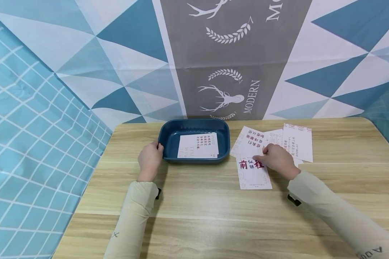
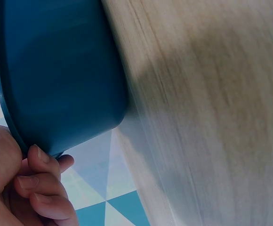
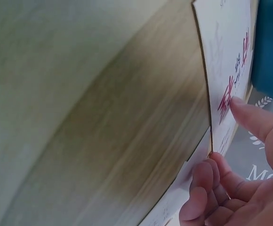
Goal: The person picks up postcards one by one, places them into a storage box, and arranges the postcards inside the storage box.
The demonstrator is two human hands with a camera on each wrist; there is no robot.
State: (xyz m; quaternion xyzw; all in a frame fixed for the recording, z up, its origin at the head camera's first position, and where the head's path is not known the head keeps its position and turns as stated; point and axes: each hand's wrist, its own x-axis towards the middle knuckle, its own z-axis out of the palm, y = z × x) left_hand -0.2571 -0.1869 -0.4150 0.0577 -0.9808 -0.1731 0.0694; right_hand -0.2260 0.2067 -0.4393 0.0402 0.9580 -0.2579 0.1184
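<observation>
Right fingers (image 3: 253,116) pinch the white, rectangular, red-lettered paper card (image 1: 254,175), likely light, flexible and best held by its edge; left fingers (image 2: 46,187) grip the blue, rectangular plastic tray (image 2: 63,75).

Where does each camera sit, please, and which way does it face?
Head: worn on the head, facing forward and down at the table, tray and cards; left hand, right hand and sleeves show.
Left wrist: worn there, facing the tray's side and table; left hand shows.
Right wrist: worn there, facing table and cards; right hand shows.
Shared: head and right wrist both show cards and tray.
</observation>
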